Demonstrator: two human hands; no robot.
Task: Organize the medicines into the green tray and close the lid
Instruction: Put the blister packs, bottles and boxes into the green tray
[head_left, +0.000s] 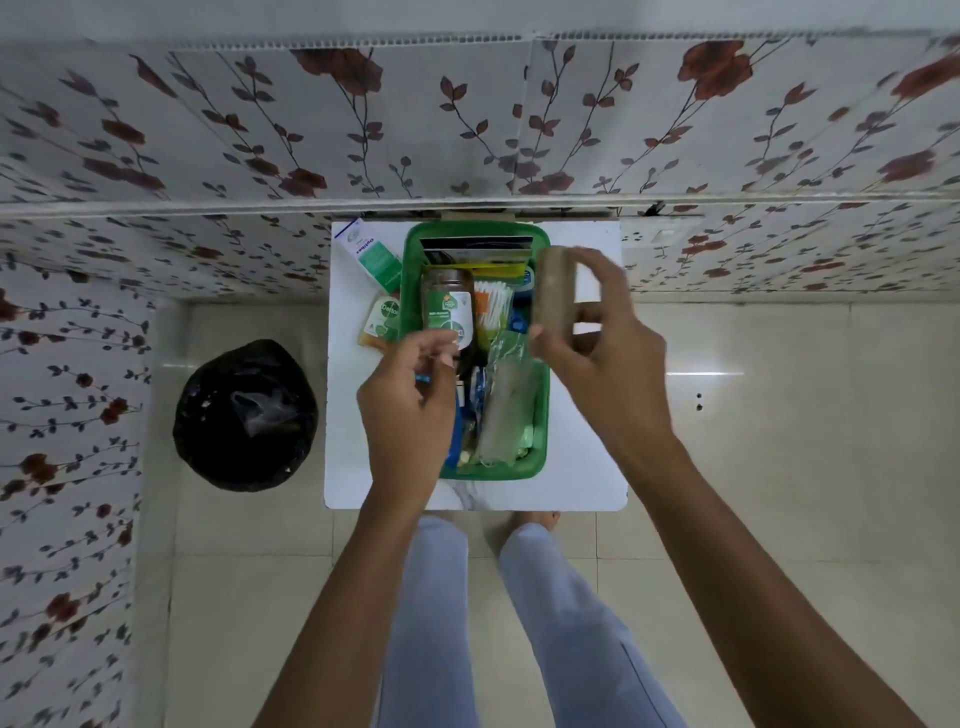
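White tabletop (582, 467) carries the green tray (540, 415), already crowded: brown jar (447, 306), swabs, packets. Two items sit outside it, just left: white-green box (371, 254) and orange bottle (382, 322). Right hand (602, 353) holds a tan roll (555, 283) upright over the tray's right rim, fingers wrapped on it. Left hand (410, 410) pinches something small, can't tell what; it's nearer the leftovers. No lid visible.

green tray (540, 410): glossy moulded plastic. table (587, 467): smooth white top, faintly marbled at the near edge. bin liner (244, 415): crinkled black plastic film. floor (779, 467): glossy pale tiles. clear wrappers (506, 405): shiny, creased.
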